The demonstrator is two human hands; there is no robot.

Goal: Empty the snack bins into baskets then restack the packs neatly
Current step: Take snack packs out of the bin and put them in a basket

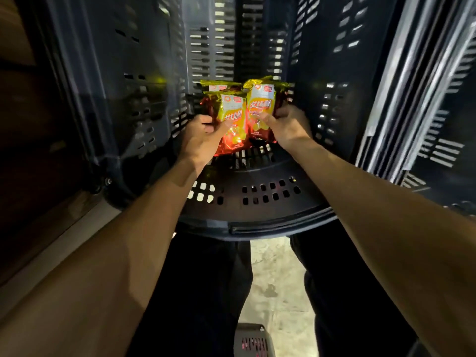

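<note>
Both my arms reach into a dark slotted bin [260, 194] on a shelf. My left hand [203, 135] grips a yellow and red snack pack [231, 117] by its lower left side, thumb on its front. My right hand [287, 124] grips a second matching snack pack [261, 104] from the right. The two packs stand upright side by side, touching. More packs of the same kind [219, 86] stand behind them at the back of the bin, mostly hidden.
Tall slotted walls [144, 104] of the bin close in on the left, back and right. A dark shelf side [31, 150] lies at the far left. Below, between my legs, a dark basket [253, 340] sits on the pale floor [273, 279].
</note>
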